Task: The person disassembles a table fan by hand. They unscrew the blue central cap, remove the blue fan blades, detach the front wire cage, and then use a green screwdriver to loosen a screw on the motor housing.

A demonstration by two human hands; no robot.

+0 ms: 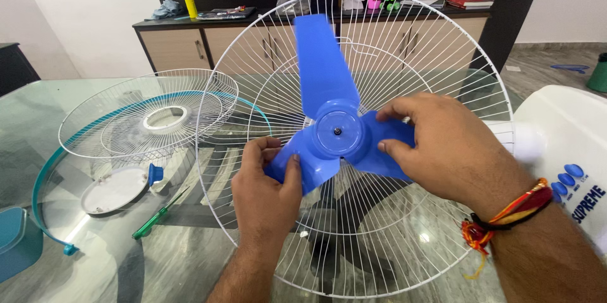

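Observation:
A blue three-bladed fan blade (329, 82) sits in front of the white wire rear guard (442, 50), its round hub at the guard's centre. My left hand (269, 189) pinches the lower-left blade between thumb and fingers. My right hand (442, 145) grips the right blade close to the hub, covering most of it. The third blade points straight up. A red and orange thread band circles my right wrist.
On the glass table (38, 107) lie a second white wire guard (152, 113), a teal rim ring (44, 183), a white round cap (114, 189) and a green screwdriver (155, 218). The white fan body (569, 139) is at right. A cabinet with bottles stands behind.

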